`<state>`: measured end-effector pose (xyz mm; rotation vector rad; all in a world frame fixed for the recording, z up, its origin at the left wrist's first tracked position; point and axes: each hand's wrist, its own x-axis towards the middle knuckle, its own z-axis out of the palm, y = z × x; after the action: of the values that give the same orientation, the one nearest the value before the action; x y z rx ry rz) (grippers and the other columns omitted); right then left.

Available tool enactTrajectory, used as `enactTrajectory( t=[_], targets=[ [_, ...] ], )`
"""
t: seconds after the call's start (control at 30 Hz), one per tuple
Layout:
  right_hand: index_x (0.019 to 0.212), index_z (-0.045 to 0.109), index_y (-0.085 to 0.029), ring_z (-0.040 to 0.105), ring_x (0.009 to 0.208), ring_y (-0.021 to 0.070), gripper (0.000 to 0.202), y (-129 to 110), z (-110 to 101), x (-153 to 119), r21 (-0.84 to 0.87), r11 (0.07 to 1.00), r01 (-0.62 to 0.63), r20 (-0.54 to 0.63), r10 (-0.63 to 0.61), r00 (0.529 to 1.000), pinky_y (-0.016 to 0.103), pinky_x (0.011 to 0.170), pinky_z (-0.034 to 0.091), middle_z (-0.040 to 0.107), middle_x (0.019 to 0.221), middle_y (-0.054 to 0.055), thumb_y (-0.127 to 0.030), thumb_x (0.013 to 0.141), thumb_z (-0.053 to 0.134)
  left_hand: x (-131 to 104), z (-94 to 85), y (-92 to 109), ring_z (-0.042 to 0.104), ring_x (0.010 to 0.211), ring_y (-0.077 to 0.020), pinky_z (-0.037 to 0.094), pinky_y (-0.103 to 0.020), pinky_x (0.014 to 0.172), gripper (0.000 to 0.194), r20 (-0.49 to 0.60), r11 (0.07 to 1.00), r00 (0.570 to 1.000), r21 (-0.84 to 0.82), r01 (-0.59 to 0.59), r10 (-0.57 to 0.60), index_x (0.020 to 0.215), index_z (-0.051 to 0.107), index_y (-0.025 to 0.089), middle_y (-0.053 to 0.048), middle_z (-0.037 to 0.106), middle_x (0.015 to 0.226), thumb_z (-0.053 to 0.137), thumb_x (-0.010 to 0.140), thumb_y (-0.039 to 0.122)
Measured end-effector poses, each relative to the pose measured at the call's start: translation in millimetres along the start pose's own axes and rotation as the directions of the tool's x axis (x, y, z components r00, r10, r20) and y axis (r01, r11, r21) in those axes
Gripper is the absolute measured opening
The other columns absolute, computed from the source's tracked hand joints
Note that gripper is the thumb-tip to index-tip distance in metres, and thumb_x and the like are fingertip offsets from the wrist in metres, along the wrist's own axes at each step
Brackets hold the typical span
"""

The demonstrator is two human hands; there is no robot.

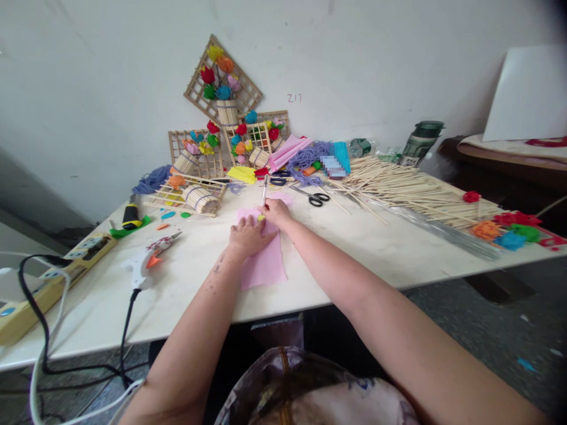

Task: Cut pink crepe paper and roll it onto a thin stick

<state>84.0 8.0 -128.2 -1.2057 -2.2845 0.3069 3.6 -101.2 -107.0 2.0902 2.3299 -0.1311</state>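
Note:
A pink sheet [263,265] lies on the white table [195,301] in front of me. My left hand [250,237] rests flat on it with the fingers spread. A small yellow-green piece [261,218] lies on the sheet by my left fingertips. My right hand [275,212] is closed around a white pen [265,189], held nearly upright with its lower end over the sheet's upper part. The pen's tip is hidden behind my fingers.
Black-handled scissors [318,199] lie right of my hands, near many thin wooden sticks [398,189]. A glue gun [144,265] and power strip [57,289] are at the left. Lattice panels with colourful flowers [224,91] stand by the wall; a dark bottle [420,143] stands behind.

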Motion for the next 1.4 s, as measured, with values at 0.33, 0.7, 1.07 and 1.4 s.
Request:
enactTrajectory(
  t=[0.33, 0.7, 1.07, 1.4],
  targets=[
    [0.091, 0.066, -0.017, 0.058, 0.077, 0.0150, 0.031, 4.0, 1.2, 2.8, 0.046, 0.999, 0.013, -0.008, -0.013, 1.000, 0.022, 0.066, 0.039, 0.068, 0.085, 0.007, -0.040, 0.083, 0.046, -0.4, -1.1, 1.2, 0.029, 0.125, -0.0324, 0.029, -0.052, 0.095, 0.072, -0.005, 1.000, 1.000, 0.004, -0.001, 0.001, 0.134, 0.032, 0.025, -0.014, 0.034, 0.137, 0.017, 0.078, 0.068],
    [0.084, 0.066, -0.014, 0.057, 0.070, 0.0131, 0.028, 7.4, 0.0, 3.7, 0.107, 0.993, 0.045, -0.029, -0.042, 0.999, 0.021, 0.063, 0.038, 0.067, 0.078, 0.005, -0.037, 0.081, 0.050, -0.4, -1.1, 1.0, 0.028, 0.126, -0.0324, 0.029, -0.052, 0.095, 0.072, -0.003, 1.000, 1.000, 0.004, 0.002, -0.002, 0.135, 0.031, 0.026, -0.013, 0.032, 0.139, 0.018, 0.078, 0.067],
    [0.080, 0.066, -0.013, 0.055, 0.068, 0.0129, 0.027, 6.3, -4.1, 1.8, 0.105, 0.993, 0.055, -0.043, -0.051, 0.998, 0.021, 0.063, 0.037, 0.066, 0.074, 0.005, -0.035, 0.081, 0.051, 0.1, 0.4, 0.7, 0.028, 0.126, -0.0324, 0.028, -0.052, 0.095, 0.071, -0.008, 1.000, 1.000, 0.014, -0.005, 0.005, 0.136, 0.030, 0.026, -0.012, 0.031, 0.140, 0.018, 0.079, 0.067],
    [0.079, 0.066, -0.012, 0.054, 0.067, 0.0126, 0.025, 6.3, -5.4, 0.9, 0.095, 0.992, 0.080, -0.047, -0.076, 0.996, 0.021, 0.063, 0.036, 0.066, 0.073, 0.005, -0.032, 0.081, 0.051, 0.7, 0.7, 0.3, 0.029, 0.125, -0.0327, 0.029, -0.052, 0.094, 0.072, -0.017, 1.000, 1.000, 0.002, -0.008, 0.008, 0.135, 0.031, 0.025, -0.013, 0.032, 0.139, 0.018, 0.078, 0.067]
  ],
)
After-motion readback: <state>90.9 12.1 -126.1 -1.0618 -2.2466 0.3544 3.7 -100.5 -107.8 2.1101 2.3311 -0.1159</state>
